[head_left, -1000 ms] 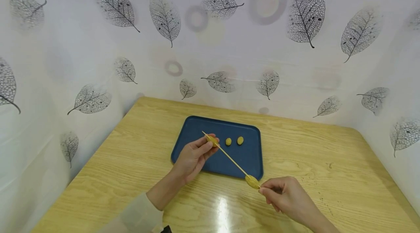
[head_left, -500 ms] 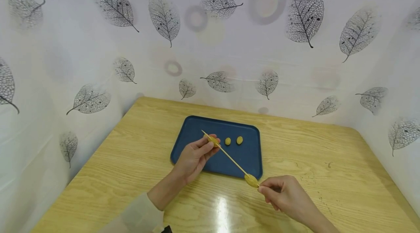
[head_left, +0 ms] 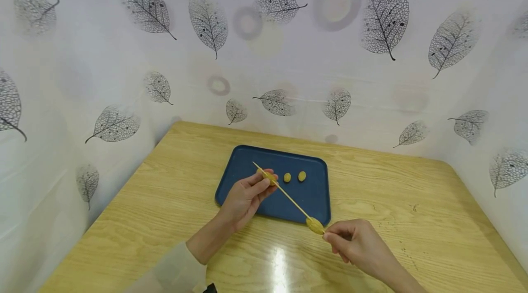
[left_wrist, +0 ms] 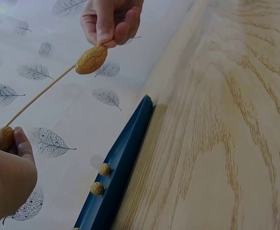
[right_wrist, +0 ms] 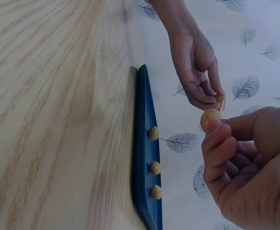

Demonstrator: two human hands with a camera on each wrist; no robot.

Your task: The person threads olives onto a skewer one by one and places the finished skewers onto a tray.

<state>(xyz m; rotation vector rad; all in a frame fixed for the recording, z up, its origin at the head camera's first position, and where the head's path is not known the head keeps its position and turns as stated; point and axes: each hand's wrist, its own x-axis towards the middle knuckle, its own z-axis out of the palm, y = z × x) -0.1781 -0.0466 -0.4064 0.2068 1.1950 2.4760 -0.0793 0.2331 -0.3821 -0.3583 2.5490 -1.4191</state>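
A thin wooden skewer [head_left: 293,200] runs slantwise between the two hands, above the tray's front part. Near its lower right end sits a wrinkled yellow oval fruit [head_left: 315,225], threaded lengthwise. Just beyond that fruit, my right hand [head_left: 359,247] pinches the skewer's end between thumb and fingers. My left hand [head_left: 246,198] grips a second wrinkled yellow oval fruit [head_left: 270,176], and the skewer's pointed tip sticks out past it. Fingers cover part of this second fruit. In the right wrist view the fruit by the right hand [right_wrist: 210,118] shows end-on.
On the wooden table [head_left: 379,192] lies a dark blue tray [head_left: 301,201]. Loose yellow fruits [head_left: 302,176] rest on it; the right wrist view shows three, one more fruit [right_wrist: 156,192] than the head view. A leaf-patterned cloth [head_left: 264,54] surrounds the table.
My right hand has shifted slightly up and left toward the left hand, with the skewer. The skewer's tip has moved a little up and left. Both grips stay the same.
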